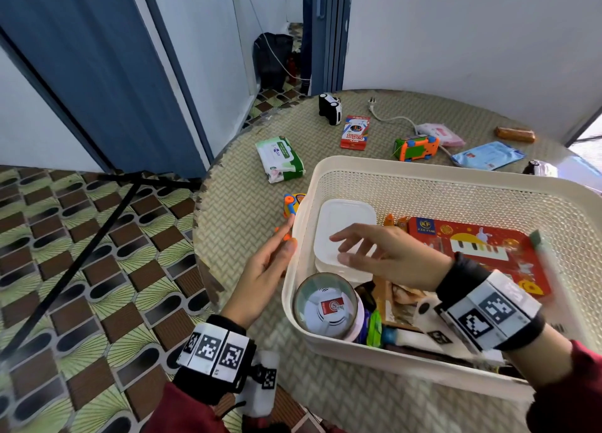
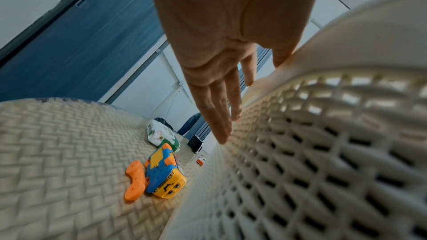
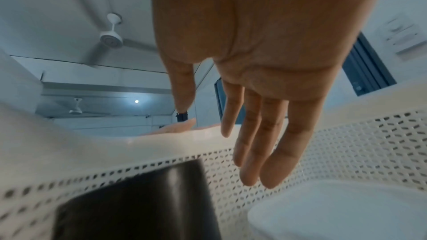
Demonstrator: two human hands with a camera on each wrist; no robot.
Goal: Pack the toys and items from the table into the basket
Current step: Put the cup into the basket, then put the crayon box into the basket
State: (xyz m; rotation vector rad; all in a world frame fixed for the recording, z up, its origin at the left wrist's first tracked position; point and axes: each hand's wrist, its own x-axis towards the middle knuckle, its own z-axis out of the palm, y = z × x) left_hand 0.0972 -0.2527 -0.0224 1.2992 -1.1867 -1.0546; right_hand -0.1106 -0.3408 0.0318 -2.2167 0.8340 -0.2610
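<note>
The cream basket (image 1: pixel 423 185) sits on the woven desk (image 1: pixel 247 211), already holding a white lidded box (image 1: pixel 345 224), a red tin with a keyboard picture (image 1: pixel 479 247), a roll of tape (image 1: pixel 325 305) and some packets. The right hand (image 1: pixel 387 257) hovers inside it with its fingers (image 3: pixel 254 152) straight, slightly spread and holding nothing, just above the white box. The left hand (image 1: pixel 267 266) lies flat against the outside of the basket's wall, its fingers (image 2: pixel 219 109) straight and together along the rim, gripping nothing.

Just beyond those fingertips, close beside the basket wall, a yellow and blue toy truck (image 2: pixel 165 172) lies on the desk with a loose orange piece (image 2: pixel 135 180) touching its side. Farther out from the left fingers is a green and white pack of wipes (image 1: pixel 280 159). Well beyond the basket's far rim lie a black and white toy car (image 1: pixel 329 107), a red box of colour pencils (image 1: pixel 355 132), an orange and green toy car (image 1: pixel 416 147), a white cable with a plug (image 1: pixel 387 116), a pink pack (image 1: pixel 441 134), a blue pouch (image 1: pixel 488 155) and a brown wrapped bar (image 1: pixel 514 134).
</note>
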